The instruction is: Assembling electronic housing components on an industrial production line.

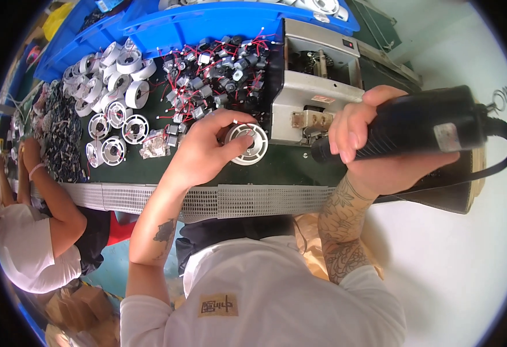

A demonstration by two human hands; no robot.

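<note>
My left hand [197,155] grips a round white plastic housing [257,152] with a spoked rim, thumb on its middle and fingers along its far edge. A short wire shows near its top. In my right hand [354,130] is a black electric screwdriver [418,121], its tip end pointing left toward the housing but apart from it. The screwdriver's bit is hard to make out. Just behind the two hands stands a metal box-shaped screw feeder [296,92]. Small motors [207,89] with red and black wires lie heaped beyond my left hand.
Several white housings [135,94] are piled left of the motors, beside a small clear bag [156,144] of parts. Dark cables [62,136] lie further left, near a co-worker's arm [51,196]. Blue bins [207,26] line the back. A perforated strip [247,202] edges the bench.
</note>
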